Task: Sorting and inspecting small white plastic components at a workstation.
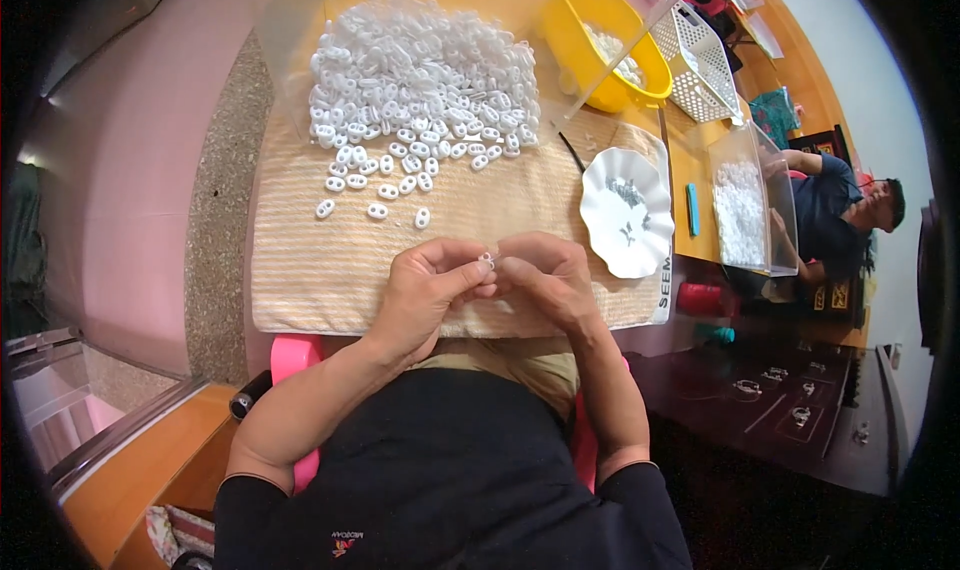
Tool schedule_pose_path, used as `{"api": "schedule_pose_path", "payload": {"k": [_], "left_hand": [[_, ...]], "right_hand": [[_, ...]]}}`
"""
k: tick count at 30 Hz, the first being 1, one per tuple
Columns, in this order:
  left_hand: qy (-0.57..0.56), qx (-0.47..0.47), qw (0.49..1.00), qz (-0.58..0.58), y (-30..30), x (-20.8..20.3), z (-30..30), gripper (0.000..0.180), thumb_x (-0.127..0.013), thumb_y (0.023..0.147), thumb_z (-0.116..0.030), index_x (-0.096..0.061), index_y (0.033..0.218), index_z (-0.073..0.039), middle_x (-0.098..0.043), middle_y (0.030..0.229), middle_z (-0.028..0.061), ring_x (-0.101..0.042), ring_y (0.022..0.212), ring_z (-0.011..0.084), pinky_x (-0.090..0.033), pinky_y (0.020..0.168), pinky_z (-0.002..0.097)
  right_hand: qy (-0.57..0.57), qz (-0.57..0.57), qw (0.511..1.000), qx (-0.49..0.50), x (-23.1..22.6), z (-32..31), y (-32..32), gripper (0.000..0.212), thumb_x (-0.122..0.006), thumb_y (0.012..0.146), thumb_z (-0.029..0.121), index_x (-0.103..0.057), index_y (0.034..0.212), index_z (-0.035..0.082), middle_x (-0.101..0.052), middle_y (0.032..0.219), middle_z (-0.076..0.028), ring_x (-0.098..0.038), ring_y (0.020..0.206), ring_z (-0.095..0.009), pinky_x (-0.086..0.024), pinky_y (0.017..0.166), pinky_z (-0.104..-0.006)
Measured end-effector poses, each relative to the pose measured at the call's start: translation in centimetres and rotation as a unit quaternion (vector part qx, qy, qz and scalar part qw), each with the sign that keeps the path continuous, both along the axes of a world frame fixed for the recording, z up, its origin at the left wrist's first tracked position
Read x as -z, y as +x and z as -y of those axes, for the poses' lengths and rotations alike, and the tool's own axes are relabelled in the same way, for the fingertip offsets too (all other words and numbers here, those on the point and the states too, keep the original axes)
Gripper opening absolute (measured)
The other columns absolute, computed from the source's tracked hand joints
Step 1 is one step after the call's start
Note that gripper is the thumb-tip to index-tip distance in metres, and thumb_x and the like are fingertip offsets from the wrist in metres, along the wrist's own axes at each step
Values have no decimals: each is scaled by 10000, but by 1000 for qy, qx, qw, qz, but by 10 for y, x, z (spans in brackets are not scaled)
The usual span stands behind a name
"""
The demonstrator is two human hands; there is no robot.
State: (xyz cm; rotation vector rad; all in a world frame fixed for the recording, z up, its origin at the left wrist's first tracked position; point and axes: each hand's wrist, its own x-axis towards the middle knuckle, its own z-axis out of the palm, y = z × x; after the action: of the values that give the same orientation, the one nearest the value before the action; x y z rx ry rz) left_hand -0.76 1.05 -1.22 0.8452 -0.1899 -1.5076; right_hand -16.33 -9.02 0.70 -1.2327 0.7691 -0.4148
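Near the front edge of a striped tan towel (310, 270), my left hand (420, 288) pinches a small white plastic piece with holes (487, 261) between thumb and fingers. The fingertips of my right hand (552, 280) are closed together right beside that piece; whatever they grip is too small to name. Beyond my hands lies a big heap of white two-hole plastic pieces (420, 70), with several loose ones such as a single piece (422, 217) closer to me. To the right sits a white scalloped dish (608, 245) containing small grey metallic-looking bits (628, 194).
A yellow basin (571, 45) with white pieces stands at the back right, beside a white perforated basket (705, 82). Further right are a turquoise bar-shaped item (692, 210) and a clear bin (784, 232) of white pieces, where another person (835, 205) sits. A thin black strip (571, 152) lies near the dish.
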Motion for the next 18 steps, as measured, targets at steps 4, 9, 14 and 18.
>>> {"api": "schedule_pose_path", "payload": {"k": [4,9,14,18], "left_hand": [[2,-6,1000,-4,1,2,0,147,-646,875,-16,-623,1019,-2,-677,899,94,-667,784,153,-567,750,272],[12,-9,1000,-5,1,-1,0,141,-649,873,-16,-623,1011,-3,-674,909,87,-664,791,154,-566,751,277],[4,-8,1000,-8,1,2,-1,139,-650,871,-17,-620,1006,0,-670,899,87,-660,786,150,-564,748,274],[4,-3,1000,-9,0,-1,0,141,-650,871,-17,-618,1006,3,-667,892,88,-659,780,145,-566,746,273]], "right_hand": [[-59,-22,997,33,-4,10,-3,153,-646,882,51,-645,1002,-44,-685,830,-89,-650,737,-131,-520,679,-251],[-138,-75,987,46,-4,32,2,154,-648,878,45,-661,1009,-35,-675,821,-27,-611,722,-77,-491,667,-216],[-284,-144,948,13,-1,57,23,162,-642,874,44,-669,1021,-19,-652,808,1,-578,717,-54,-462,642,-207],[-450,-145,881,-29,12,75,37,205,-645,837,30,-675,1040,21,-650,858,-36,-599,747,-110,-468,643,-255]]}}
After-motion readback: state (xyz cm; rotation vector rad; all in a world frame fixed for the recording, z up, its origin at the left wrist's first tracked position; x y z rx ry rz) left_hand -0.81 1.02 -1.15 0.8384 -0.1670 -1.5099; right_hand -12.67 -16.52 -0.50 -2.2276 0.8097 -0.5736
